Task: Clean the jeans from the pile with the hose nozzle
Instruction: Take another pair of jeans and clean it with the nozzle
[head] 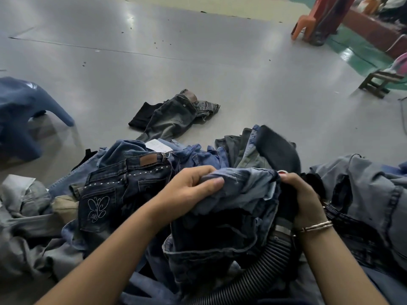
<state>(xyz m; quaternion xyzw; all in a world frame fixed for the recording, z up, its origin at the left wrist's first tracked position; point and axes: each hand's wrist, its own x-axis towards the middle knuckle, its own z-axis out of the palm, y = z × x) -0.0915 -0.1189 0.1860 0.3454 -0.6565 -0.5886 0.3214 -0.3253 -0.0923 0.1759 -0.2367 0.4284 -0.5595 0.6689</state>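
I judge the job to be in its middle stretch. My left hand has its fingers curled over a bunched fold of the light blue jeans, thumb pinching the cloth from the near side. My right hand is wrapped round the dark hose nozzle, which stands almost hidden under that same fabric, so I cannot see its mouth or tell how firmly the denim sits on it. The ribbed black hose runs from below the nozzle down toward the bottom edge of the view. So one pair is at the nozzle now, held between both hands right in front of me, on top of the pile.

As for what is done: one grey-washed pair lies apart on the grey floor, beyond the heap, together with a small black garment. That may be finished work thrown aside, though nothing here proves it.

What is left looks like most of it. The pile spreads wide on both sides of my hands, with a dark studded pair bearing a butterfly pocket just left of my left forearm and more pale denim on my right. I would guess many pairs wait their turn.
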